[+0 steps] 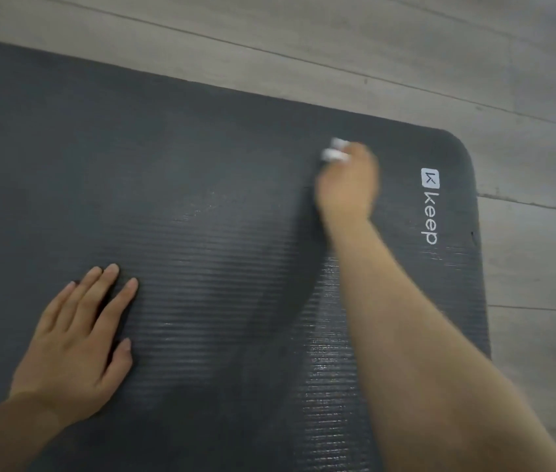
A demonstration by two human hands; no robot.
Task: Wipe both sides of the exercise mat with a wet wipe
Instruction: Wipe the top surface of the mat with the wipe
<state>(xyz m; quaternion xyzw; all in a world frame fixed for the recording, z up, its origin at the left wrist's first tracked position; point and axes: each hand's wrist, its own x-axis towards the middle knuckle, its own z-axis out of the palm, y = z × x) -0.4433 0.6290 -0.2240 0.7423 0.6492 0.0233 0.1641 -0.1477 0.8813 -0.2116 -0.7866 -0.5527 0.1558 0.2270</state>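
Observation:
A dark grey ribbed exercise mat lies flat on the floor and fills most of the view. A white "keep" logo is printed near its right end. My right hand reaches far across the mat and grips a bunched white wet wipe, pressing it on the mat near the far right corner; the hand is motion-blurred. My left hand rests flat on the mat at the near left, fingers straight and spread. A wet shiny streak runs along the mat beside my right forearm.
Grey wood-look floor boards surround the mat beyond its far edge and to the right of its rounded corner.

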